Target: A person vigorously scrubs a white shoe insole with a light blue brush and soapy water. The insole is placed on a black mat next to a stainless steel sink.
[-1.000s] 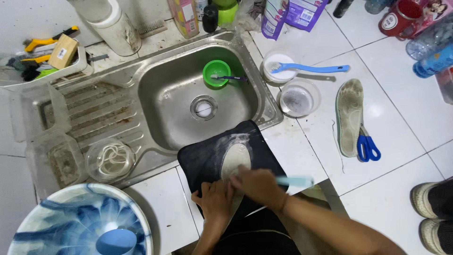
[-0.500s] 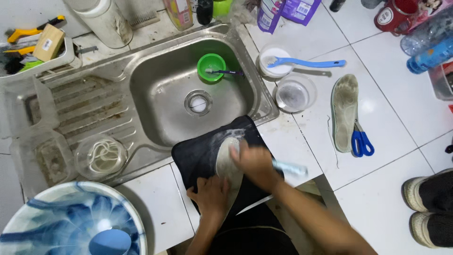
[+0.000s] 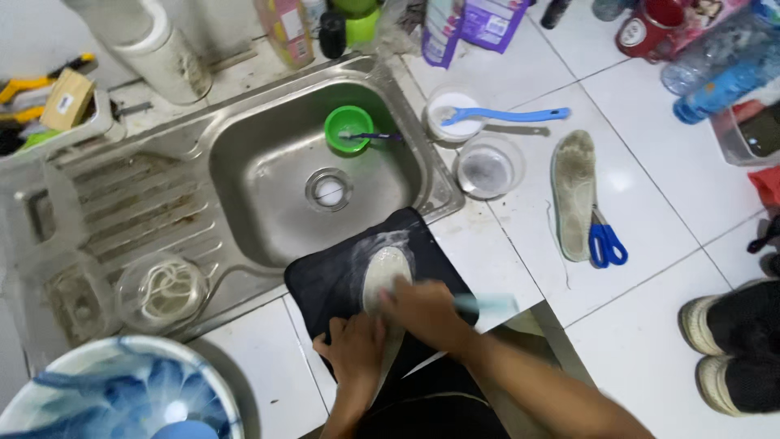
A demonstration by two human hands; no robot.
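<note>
Insole (image 3: 383, 272): soapy, on black mat (image 3: 325, 284) at sink edge
Left hand (image 3: 355, 348): fingers pressed flat, pinning its heel
Right hand (image 3: 424, 307): fingers closed around pale blue brush (image 3: 487, 305)
Technique: short firm strokes, insole held steady

Pale, soapy shoe insole (image 3: 383, 272) lying flat on a black cloth mat (image 3: 325, 284), lengthwise away from the person, its near end under the left hand (image 3: 356, 348). Light-blue plastic brush (image 3: 486, 306), blurred, gripped in the right hand (image 3: 422, 309), handle sticking out to that hand's right, head on the insole.
</note>
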